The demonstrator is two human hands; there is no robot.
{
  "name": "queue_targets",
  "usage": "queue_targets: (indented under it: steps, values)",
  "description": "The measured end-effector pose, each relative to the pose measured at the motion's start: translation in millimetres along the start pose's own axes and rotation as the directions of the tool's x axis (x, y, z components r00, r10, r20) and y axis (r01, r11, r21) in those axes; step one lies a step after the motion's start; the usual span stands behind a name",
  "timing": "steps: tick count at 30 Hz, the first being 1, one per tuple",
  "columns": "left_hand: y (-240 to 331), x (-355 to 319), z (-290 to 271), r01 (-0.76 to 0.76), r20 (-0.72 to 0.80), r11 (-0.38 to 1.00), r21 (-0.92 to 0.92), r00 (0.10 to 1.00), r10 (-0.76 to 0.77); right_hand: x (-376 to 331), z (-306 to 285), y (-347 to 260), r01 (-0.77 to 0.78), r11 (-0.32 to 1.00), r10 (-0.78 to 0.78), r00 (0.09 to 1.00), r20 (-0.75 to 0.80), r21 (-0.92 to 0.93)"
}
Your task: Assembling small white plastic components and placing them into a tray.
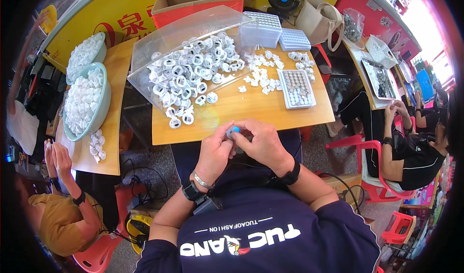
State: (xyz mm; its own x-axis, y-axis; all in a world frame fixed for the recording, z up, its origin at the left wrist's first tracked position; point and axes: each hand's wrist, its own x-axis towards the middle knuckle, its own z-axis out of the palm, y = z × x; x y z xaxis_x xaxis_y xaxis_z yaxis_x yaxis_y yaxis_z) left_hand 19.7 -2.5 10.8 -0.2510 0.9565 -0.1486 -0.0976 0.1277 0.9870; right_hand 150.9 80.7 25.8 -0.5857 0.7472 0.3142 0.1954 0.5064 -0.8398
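Note:
Just off the front edge of the wooden table (241, 116), my left hand (214, 154) and my right hand (263, 145) meet with fingers pinched together. Between them is a small light-blue piece (233, 132); its kind cannot be made out, and the fingers hide most of it. Beyond my hands, white ring-shaped plastic parts (181, 82) spill out of a tilted clear plastic bin (145, 63). Smaller white plastic pieces (265, 77) lie loose to the right of that pile. Beside them sits a white tray (296, 103) holding rows of small round pieces.
Stacked white trays (261, 34) and a red-sided cardboard box (198, 7) stand at the back, near a black fan (283, 0) and a beige bag (316, 19). Teal basins (107, 99) of white parts fill the left table. Co-workers sit left and right, one on a red chair (369, 169).

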Motion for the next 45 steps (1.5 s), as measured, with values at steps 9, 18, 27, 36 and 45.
queue_targets:
  steps: [9,18,27,36,45]
  values:
    - [3.8,5.4,-5.2,0.018,-0.134,0.982,-0.189,0.99,-0.044,1.1,5.4,-6.6,0.021,0.998,-0.027,0.996,0.085,0.06]
    - [11.2,14.6,-13.6,-0.088,-0.206,0.952,-0.293,0.978,0.027,18.4,19.7,-16.3,-0.009,0.999,0.012,0.997,0.08,-0.045]
    - [16.4,20.1,-20.3,-0.087,-0.217,0.95,-0.299,0.976,0.021,32.2,24.2,-17.0,0.049,0.998,-0.047,0.998,0.048,-0.051]
    - [25.7,21.3,-27.2,-0.216,-0.106,0.904,-0.369,0.976,0.19,96.4,-62.7,-44.7,-0.202,0.967,0.173,0.968,0.184,0.156]
    - [19.3,20.7,-41.6,-0.057,-0.063,0.941,-0.333,0.997,0.038,330.9,-120.7,-11.1,-0.017,0.992,0.04,0.983,-0.179,0.127]
